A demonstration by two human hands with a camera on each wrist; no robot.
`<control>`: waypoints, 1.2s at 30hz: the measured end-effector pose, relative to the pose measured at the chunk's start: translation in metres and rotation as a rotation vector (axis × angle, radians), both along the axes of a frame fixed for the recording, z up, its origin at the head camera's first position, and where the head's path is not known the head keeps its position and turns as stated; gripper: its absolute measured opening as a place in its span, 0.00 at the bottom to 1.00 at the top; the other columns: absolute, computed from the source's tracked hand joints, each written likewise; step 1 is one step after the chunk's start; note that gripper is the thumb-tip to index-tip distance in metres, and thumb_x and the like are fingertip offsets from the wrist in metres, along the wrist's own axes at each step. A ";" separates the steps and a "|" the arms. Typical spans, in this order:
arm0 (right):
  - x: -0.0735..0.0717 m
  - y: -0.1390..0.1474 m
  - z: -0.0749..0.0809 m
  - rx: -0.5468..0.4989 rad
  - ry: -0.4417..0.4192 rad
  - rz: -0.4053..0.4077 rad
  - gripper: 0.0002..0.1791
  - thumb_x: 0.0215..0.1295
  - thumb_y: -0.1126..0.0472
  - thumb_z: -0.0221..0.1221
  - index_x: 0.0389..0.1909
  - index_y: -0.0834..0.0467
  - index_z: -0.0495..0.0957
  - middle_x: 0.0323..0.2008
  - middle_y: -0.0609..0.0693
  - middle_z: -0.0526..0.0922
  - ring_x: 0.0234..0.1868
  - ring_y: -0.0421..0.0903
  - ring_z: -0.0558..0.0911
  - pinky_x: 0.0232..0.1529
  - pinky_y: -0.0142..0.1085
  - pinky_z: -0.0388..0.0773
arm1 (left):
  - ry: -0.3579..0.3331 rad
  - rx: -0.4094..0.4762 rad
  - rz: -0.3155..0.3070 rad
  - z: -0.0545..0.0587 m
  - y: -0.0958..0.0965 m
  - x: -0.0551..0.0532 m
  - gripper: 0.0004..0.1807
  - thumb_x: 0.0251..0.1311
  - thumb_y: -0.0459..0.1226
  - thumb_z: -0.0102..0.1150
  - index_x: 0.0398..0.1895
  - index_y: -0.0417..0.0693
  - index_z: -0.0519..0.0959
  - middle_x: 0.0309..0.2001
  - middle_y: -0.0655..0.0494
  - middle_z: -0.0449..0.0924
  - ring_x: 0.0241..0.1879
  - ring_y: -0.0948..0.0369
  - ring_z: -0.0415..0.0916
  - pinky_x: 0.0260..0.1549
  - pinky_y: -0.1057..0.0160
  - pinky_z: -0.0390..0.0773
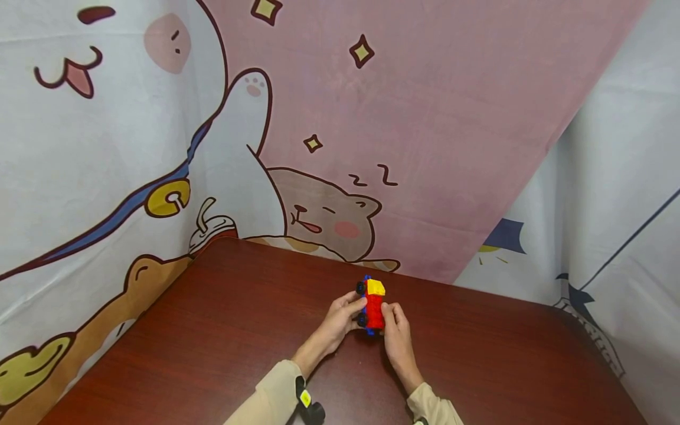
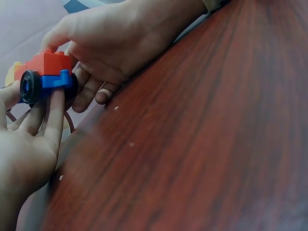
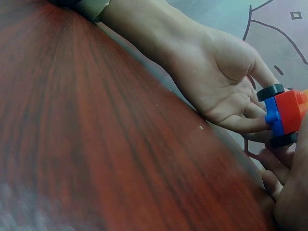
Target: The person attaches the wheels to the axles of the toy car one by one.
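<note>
A small toy car (image 1: 374,310) made of building bricks is held up over the table, with red bricks, a yellow brick (image 1: 375,287) at the far end, a blue base (image 2: 53,83) and black wheels (image 2: 31,87). My left hand (image 1: 338,321) grips it from the left, thumb along the wheel side and fingers under the base. On the other side my right hand (image 1: 398,339) pinches the red part with thumb and fingers. In the right wrist view the blue end of the toy car (image 3: 288,113) faces the camera, and the right hand hides part of it.
The dark red-brown wooden table (image 1: 239,330) spreads under both hands, with a few pale specks on its surface. A cloth curtain (image 1: 451,118) printed with cartoon animals hangs behind the table and along its sides.
</note>
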State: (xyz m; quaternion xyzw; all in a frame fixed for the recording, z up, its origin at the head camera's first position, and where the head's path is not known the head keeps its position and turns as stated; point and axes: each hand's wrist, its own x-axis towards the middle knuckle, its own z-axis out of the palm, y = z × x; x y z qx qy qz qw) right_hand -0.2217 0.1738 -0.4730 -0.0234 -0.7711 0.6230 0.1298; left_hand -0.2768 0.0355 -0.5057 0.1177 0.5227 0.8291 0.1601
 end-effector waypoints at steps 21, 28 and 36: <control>-0.020 0.007 -0.040 0.005 0.217 -0.122 0.11 0.71 0.60 0.58 0.30 0.61 0.71 0.22 0.43 0.70 0.23 0.37 0.70 0.24 0.29 0.68 | 0.036 -0.056 0.097 -0.004 0.005 0.000 0.22 0.69 0.35 0.57 0.61 0.33 0.68 0.44 0.55 0.79 0.38 0.66 0.79 0.36 0.67 0.82; -0.007 0.000 -0.018 0.048 0.191 -0.140 0.12 0.72 0.61 0.57 0.31 0.63 0.70 0.23 0.46 0.68 0.25 0.36 0.68 0.27 0.28 0.65 | 0.181 -0.149 0.217 -0.005 0.004 0.000 0.17 0.64 0.33 0.62 0.53 0.31 0.77 0.45 0.43 0.82 0.36 0.66 0.80 0.38 0.63 0.84; -0.007 0.000 -0.013 0.022 0.056 -0.108 0.11 0.74 0.60 0.55 0.48 0.64 0.69 0.26 0.48 0.74 0.25 0.36 0.70 0.25 0.28 0.67 | 0.279 -0.236 0.155 -0.006 0.003 0.002 0.18 0.66 0.34 0.62 0.56 0.36 0.79 0.49 0.37 0.83 0.38 0.66 0.79 0.38 0.69 0.80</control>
